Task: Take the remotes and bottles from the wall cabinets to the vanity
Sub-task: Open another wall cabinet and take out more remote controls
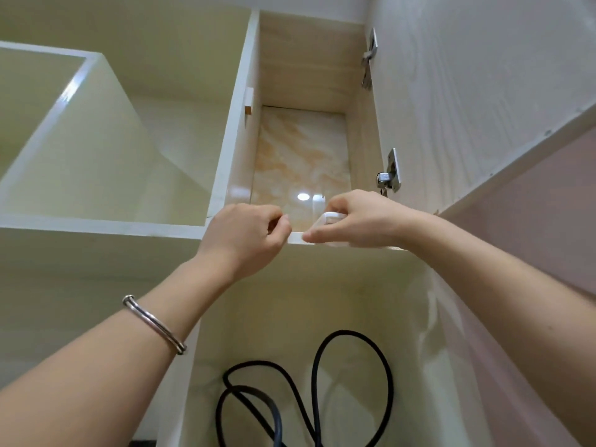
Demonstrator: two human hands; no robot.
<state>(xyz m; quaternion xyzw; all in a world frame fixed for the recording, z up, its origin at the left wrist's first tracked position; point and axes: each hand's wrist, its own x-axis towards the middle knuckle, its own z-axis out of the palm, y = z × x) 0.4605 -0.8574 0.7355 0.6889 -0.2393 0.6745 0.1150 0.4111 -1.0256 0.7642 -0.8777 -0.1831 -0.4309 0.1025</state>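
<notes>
Overhead, the right grip (361,221) was clenched around a white remote (326,218) at the front edge of the cabinet shelf (295,237). Only one rounded end showed. It stuck out of the grip and pointed toward the left grip (248,233), so the long axis seemed to run along the shelf edge. The rest of the remote was hidden by the fingers. The left grip hovered just beside that end with its fingers curled in and nothing visible inside them. A silver bangle (154,324) sat on the forearm below the left grip. Under both grips, a black cable (322,375) looped in the lower compartment. Just above the right grip, a hinge (388,172) held the open door (467,91).
</notes>
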